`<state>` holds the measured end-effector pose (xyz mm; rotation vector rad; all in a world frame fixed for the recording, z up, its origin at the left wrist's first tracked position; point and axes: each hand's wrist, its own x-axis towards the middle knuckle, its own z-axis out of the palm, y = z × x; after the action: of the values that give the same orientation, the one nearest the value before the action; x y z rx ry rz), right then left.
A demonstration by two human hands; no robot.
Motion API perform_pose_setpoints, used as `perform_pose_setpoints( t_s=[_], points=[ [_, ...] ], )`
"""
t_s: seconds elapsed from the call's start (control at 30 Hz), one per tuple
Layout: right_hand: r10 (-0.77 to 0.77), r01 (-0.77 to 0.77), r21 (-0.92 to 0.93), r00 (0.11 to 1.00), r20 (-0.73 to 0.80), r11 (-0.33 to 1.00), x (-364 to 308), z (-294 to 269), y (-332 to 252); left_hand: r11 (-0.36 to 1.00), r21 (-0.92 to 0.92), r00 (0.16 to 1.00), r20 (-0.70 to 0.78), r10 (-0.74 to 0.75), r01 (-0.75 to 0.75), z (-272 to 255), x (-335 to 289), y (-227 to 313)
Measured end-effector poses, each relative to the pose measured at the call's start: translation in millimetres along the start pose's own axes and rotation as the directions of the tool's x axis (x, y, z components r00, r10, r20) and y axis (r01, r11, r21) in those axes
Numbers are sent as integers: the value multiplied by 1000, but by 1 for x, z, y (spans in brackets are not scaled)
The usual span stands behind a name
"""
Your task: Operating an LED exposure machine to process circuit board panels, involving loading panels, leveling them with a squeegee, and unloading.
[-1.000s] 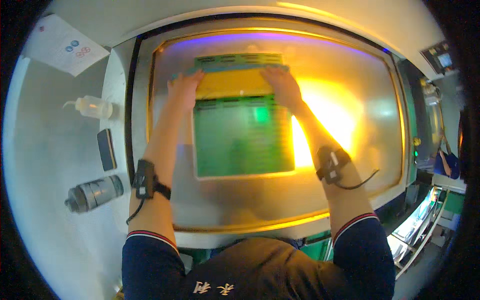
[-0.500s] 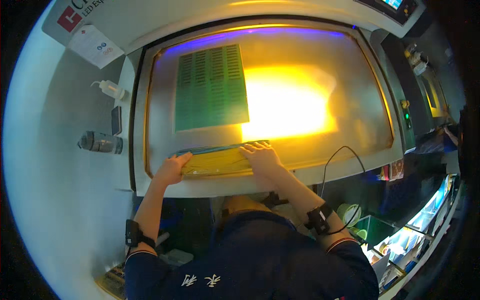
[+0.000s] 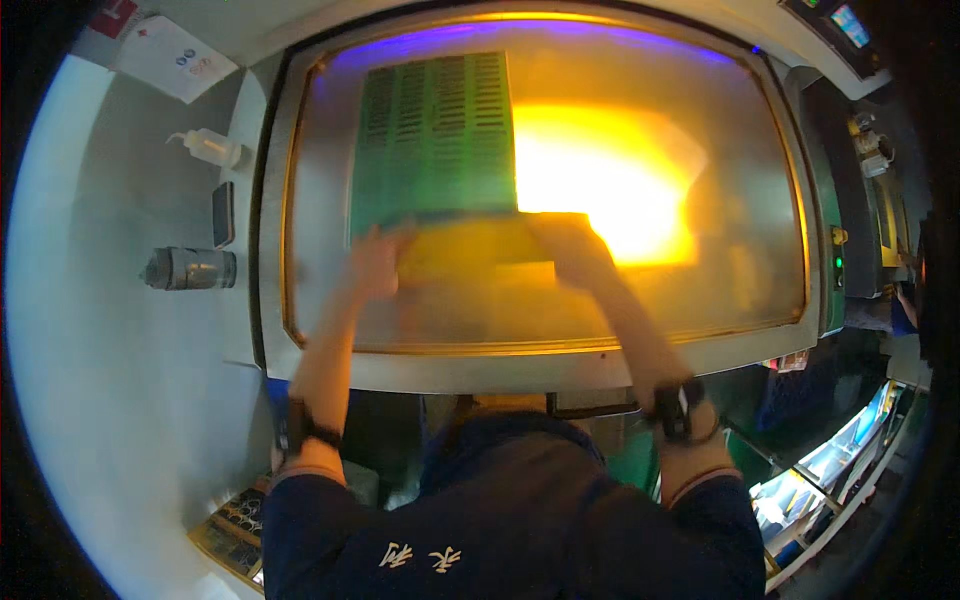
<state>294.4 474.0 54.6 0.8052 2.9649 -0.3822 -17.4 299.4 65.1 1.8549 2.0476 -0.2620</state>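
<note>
My left hand [image 3: 378, 264] and my right hand [image 3: 577, 252] hold the two ends of a flat yellow slab [image 3: 470, 243] with a dark blue-green far edge. Motion blurs the slab and both hands, and the fingers are hard to separate. Beyond it lies a green panel [image 3: 437, 135] with rows of dark markings, flat on the glossy framed bed [image 3: 735, 285]. The slab covers the panel's near edge, and I cannot tell whether they touch.
Bright yellow light [image 3: 600, 185] glows right of the panel. Along the left ledge are a squeeze bottle [image 3: 212, 148], a phone [image 3: 223, 214] and a grey bottle [image 3: 192, 269]. A screen [image 3: 850, 25] is at upper right, with a green-lit button panel [image 3: 837, 265] below.
Both hands have carried the yellow slab away from me, from the bed's near edge to the green panel's near edge. The whole view has shifted slightly.
</note>
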Motion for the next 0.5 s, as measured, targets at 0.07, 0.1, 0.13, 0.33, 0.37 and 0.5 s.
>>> perform_pose_setpoints(
  t_s=[0.07, 0.1, 0.13, 0.33, 0.37, 0.5],
  points=[
    [-17, 9, 108, 997, 71, 994, 85, -9, 20, 941, -296, 984, 112, -137, 164, -38, 57, -56],
    [11, -13, 39, 999, 39, 999, 113, -27, 40, 954, -265, 987, 112, -112, 138, -58, 96, -62],
    [-20, 19, 17, 1000, 16, 1000, 147, -23, 63, 967, -223, 988, 118, -102, 127, -71, 128, -73],
    [39, -67, -236, 992, -120, 969, 286, -14, 167, 992, 80, 933, -356, -60, 95, -77, 294, -122],
    [34, -61, -236, 992, -118, 970, 308, -16, 183, 993, 75, 937, -346, -55, 87, -93, 313, -129],
    [45, -100, -237, 973, -225, 966, 374, -32, 214, 1000, 9, 946, -325, -13, 16, -109, 394, -182]
  ],
)
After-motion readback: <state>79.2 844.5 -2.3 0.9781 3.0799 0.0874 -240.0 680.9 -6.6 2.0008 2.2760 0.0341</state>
